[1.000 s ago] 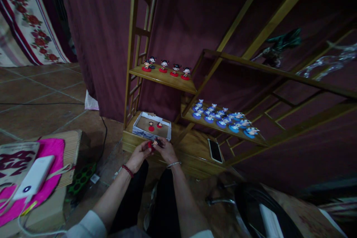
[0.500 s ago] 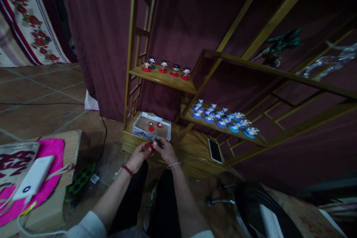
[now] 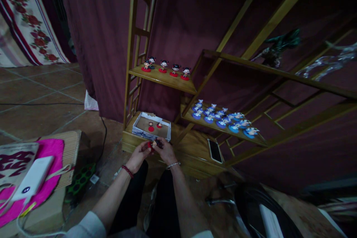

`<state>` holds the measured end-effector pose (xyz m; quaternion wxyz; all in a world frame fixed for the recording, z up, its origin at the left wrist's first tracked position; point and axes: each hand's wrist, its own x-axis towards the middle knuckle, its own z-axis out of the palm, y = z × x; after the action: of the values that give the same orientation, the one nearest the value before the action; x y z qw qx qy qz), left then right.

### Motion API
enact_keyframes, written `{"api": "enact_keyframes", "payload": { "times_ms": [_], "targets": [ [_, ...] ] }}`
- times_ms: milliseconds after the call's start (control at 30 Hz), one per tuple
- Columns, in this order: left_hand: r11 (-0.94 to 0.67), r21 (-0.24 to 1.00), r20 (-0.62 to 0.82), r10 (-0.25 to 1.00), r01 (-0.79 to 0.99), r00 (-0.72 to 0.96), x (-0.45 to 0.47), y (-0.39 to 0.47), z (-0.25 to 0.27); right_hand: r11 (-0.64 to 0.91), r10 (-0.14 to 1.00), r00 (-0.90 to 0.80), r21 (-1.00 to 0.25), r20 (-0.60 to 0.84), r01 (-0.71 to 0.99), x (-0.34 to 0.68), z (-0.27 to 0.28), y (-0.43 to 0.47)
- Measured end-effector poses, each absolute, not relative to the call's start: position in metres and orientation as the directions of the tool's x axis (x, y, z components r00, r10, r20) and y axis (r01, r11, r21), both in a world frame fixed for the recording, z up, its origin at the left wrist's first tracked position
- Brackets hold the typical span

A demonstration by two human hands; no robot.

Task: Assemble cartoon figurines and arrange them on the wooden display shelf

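Observation:
Between my two hands is a small dark-haired figurine (image 3: 154, 144) with a red base, just in front of the open box. My left hand (image 3: 141, 155) pinches it at the red base side. The fingers of my right hand (image 3: 166, 152) close on its dark-haired side. Behind them, the shallow white cardboard box (image 3: 135, 128) holds two more figurines (image 3: 151, 128) with red round bases. Several matching figurines (image 3: 163, 66) stand on the upper left shelf (image 3: 158, 76).
On the lower right shelf (image 3: 260, 140) several blue-and-white figurines (image 3: 209, 117) stand in rows. A phone (image 3: 215, 151) lies on the cabinet top. Left is a white power bank (image 3: 35, 176) on a pink cloth (image 3: 57, 156); a black chair (image 3: 245, 208) stands right.
Almost nothing differs. Both hands stay in place around the figurine, which looks very slightly turned; the shelves and box are unchanged.

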<state>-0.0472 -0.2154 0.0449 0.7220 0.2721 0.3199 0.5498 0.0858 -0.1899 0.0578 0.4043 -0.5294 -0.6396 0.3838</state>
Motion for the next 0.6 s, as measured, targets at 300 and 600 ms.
{"api": "enact_keyframes", "payload": {
  "times_ms": [300, 600],
  "targets": [
    [0.235, 0.750, -0.149, 0.971, -0.619, 0.187, -0.0468, -0.2160, 0.0479, 0.139, 0.990, -0.091, -0.910, 0.112, 0.390, 0.0826, 0.0671, -0.1939],
    [0.227, 0.747, -0.146, 0.973, -0.625, 0.178, -0.0467, -0.2177, 0.0520, 0.163, 0.985, -0.120, -0.920, 0.127, 0.357, 0.0837, 0.0642, -0.1922]
  ]
}}
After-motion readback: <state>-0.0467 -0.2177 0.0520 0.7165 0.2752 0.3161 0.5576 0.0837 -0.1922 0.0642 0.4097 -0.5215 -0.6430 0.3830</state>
